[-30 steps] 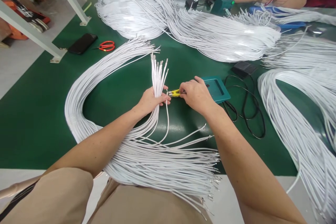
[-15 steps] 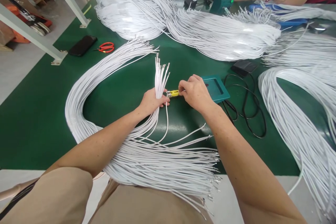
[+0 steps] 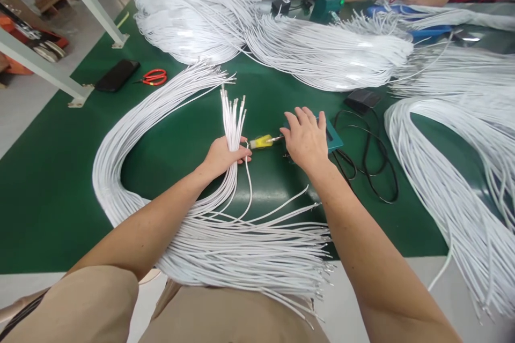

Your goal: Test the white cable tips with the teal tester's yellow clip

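My left hand (image 3: 226,157) is wrapped round a bundle of white wires (image 3: 231,120), its tips upright toward 12 o'clock — fingers closed, thumb across the front. One loose white wire (image 3: 250,185) stands apart at my fingertips and hangs toward 6 o'clock. Just beside those fingertips, at 3 o'clock, is a yellow piece (image 3: 261,142), its thin metal shank pointing at my right hand (image 3: 306,136). That hand is spread wide, palm down, gripping nothing I can see; whether the thumb touches the shank, I cannot tell. It partly covers a teal tray (image 3: 335,138) on the green tabletop (image 3: 181,134). Red-handled scissors (image 3: 156,76) lie near 11 o'clock from my left hand — a black box (image 3: 363,101) at 2 o'clock from my right.
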A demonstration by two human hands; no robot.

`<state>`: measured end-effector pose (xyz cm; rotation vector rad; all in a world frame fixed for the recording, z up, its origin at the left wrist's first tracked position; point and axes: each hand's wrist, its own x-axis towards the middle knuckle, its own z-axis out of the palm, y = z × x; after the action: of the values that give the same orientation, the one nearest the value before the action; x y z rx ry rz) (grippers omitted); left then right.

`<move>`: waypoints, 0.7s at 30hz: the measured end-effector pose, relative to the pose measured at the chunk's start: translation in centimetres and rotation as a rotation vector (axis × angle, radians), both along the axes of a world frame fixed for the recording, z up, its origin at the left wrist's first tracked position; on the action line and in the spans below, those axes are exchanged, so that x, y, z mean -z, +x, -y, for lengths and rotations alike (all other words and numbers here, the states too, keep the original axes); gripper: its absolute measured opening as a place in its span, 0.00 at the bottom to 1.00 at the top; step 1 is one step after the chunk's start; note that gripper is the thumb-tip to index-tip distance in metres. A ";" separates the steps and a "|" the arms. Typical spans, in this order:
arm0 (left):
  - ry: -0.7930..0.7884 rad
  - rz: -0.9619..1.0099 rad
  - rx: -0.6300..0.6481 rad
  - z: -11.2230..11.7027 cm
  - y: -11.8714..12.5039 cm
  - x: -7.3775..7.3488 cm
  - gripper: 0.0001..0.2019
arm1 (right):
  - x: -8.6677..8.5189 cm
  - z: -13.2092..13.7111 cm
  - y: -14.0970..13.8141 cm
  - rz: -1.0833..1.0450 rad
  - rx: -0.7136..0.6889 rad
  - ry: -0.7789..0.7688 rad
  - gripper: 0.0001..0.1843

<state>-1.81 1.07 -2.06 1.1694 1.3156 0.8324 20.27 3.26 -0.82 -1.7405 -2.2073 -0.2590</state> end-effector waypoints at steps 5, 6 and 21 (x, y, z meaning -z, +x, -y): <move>0.053 0.094 0.018 0.4 -0.8 -0.3 0.31 | -2.5 2.5 -2.1 -0.176 -0.173 0.015 0.18; 0.059 0.115 0.025 0.5 -0.9 -0.3 0.30 | -3.1 3.7 -3.0 -0.204 -0.300 -0.038 0.16; -0.025 0.003 0.041 1.2 -1.0 -2.7 0.22 | -0.4 13.9 -2.4 0.099 -0.431 -0.362 0.08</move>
<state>-2.80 -0.18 0.66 1.1714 1.2924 0.7853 17.86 -10.61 -0.39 -1.3724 -2.7653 0.1696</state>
